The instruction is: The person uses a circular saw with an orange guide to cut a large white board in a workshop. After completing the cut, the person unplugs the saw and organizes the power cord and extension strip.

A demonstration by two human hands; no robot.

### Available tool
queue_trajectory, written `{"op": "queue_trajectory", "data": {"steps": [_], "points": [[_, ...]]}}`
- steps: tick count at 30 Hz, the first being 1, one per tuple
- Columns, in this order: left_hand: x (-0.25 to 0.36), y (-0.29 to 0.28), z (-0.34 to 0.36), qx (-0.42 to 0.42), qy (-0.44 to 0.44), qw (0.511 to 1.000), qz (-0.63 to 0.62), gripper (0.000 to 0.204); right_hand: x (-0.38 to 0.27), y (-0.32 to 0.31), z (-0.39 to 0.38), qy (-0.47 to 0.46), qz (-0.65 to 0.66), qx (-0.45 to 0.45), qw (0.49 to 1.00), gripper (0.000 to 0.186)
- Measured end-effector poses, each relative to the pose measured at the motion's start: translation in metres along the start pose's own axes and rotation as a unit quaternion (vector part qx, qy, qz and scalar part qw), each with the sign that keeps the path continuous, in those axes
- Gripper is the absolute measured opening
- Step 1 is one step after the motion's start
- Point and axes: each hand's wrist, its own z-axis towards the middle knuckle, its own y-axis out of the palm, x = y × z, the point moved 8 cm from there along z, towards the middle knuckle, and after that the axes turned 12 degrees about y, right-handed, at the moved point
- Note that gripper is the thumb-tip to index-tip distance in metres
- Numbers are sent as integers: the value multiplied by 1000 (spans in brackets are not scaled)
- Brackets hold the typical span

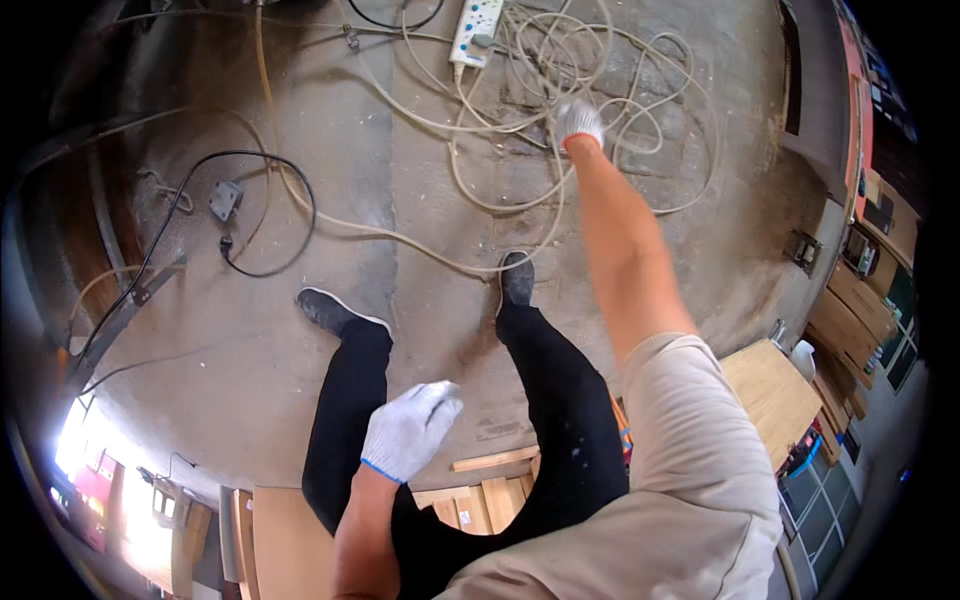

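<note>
A long off-white cable (430,246) lies in tangled loops on the floor. My right hand (580,122), in a white knit glove with an orange cuff, reaches far forward to these loops. Its fingers are slightly blurred and appear closed around a strand of the cable. Beyond and to the left is a white power strip (473,35) with a grey plug (483,41) in it. My left hand (412,430), in a white glove with a blue cuff, hangs above my left knee. Its fingers are loosely bent and slightly apart, with nothing visible in them.
A black cord (305,180) curls on the left floor beside a grey box-shaped electrical fitting (225,200). My shoes (516,278) stand at the cable's near loop. Wooden pieces (490,500) lie beneath me. To the right are a wooden board (770,400) and stacked cardboard (850,320).
</note>
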Motion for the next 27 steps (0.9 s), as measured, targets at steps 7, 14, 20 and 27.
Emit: {"op": "queue_trajectory", "data": {"steps": [7, 14, 20, 27], "points": [[-30, -36, 8, 37, -154, 987, 24, 29, -109, -33, 8, -116, 165, 1, 979, 66], [-28, -30, 2, 36, -68, 996, 43, 31, -125, -1, -14, -114, 166, -35, 979, 80], [-65, 9, -7, 36, -60, 997, 37, 37, -103, -134, -145, -248, 82, -269, 927, 44], [-60, 106, -9, 98, -143, 945, -279, 63, -28, -351, -370, -267, 62, -451, 849, 32]]}}
